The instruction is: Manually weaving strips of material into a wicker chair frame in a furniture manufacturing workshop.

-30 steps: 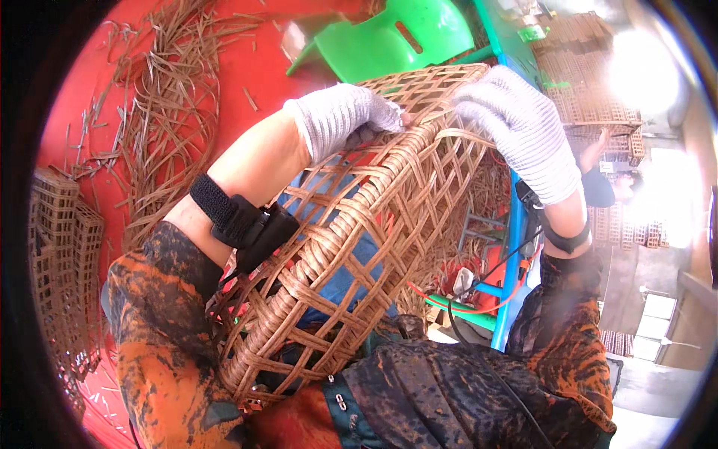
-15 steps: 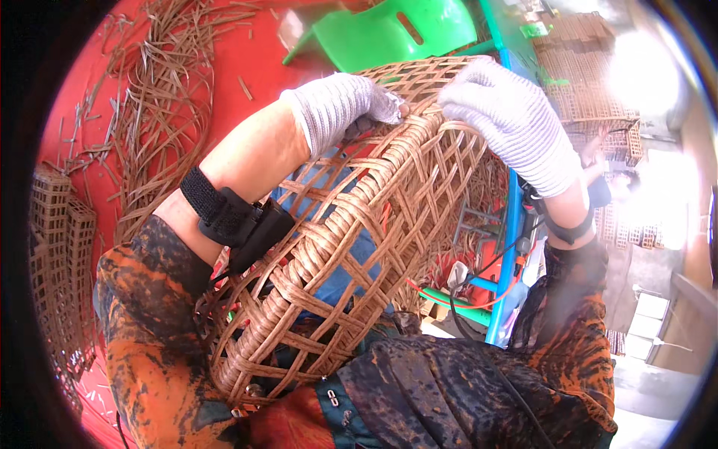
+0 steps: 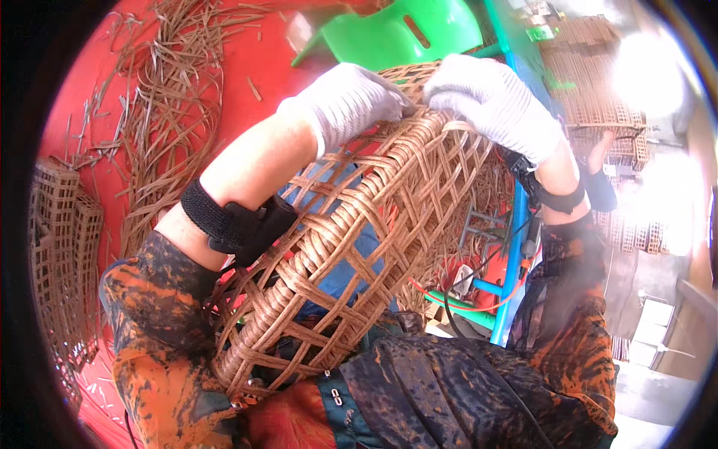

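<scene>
Slanting away from the person in the head view: a brown open-weave basket [image 3: 356,206], blue cloth [image 3: 348,277] showing through its gaps, can't tell if inside or behind. Left hand [image 3: 348,103] and right hand [image 3: 490,101], both gloved, curl fingers at its far corner; can't tell how tightly or on what. More baskets [image 3: 56,239] off left.
</scene>
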Tool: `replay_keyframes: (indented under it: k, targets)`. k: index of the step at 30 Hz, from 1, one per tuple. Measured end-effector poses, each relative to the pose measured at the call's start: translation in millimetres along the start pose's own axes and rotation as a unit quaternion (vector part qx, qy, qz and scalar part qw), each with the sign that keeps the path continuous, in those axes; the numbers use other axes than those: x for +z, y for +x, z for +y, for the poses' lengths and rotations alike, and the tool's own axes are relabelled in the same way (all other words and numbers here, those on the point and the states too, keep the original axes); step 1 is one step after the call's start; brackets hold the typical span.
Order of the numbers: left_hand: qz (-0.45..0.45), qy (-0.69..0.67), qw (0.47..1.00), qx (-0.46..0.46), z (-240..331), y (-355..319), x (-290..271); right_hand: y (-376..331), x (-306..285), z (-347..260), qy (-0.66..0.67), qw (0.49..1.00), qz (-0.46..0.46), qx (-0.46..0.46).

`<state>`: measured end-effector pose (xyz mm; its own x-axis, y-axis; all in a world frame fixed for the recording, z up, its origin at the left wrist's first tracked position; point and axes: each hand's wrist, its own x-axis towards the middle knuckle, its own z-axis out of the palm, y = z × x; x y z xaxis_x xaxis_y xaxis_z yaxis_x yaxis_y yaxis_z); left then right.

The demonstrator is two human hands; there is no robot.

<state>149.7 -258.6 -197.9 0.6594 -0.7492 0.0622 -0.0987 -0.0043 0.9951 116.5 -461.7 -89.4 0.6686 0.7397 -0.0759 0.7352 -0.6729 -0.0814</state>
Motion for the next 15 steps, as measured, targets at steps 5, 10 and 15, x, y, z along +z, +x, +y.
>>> replay_keyframes:
  k: [5, 10, 15]
  targets:
    - [-0.016, 0.111, 0.994, 0.006, 6.2, 2.3, -3.1, -0.6, -0.8, -14.3, 0.010, 0.999, 0.017, 0.029]
    - [0.015, 0.109, 0.992, -0.058, 10.2, -1.9, -4.8, 0.1, 0.0, -22.1, 0.050, 0.995, 0.034, 0.081]
    - [-0.002, 0.064, 0.998, 0.000, -0.1, 0.9, -2.5, -4.1, -1.6, -20.2, 0.065, 0.991, 0.054, 0.106]
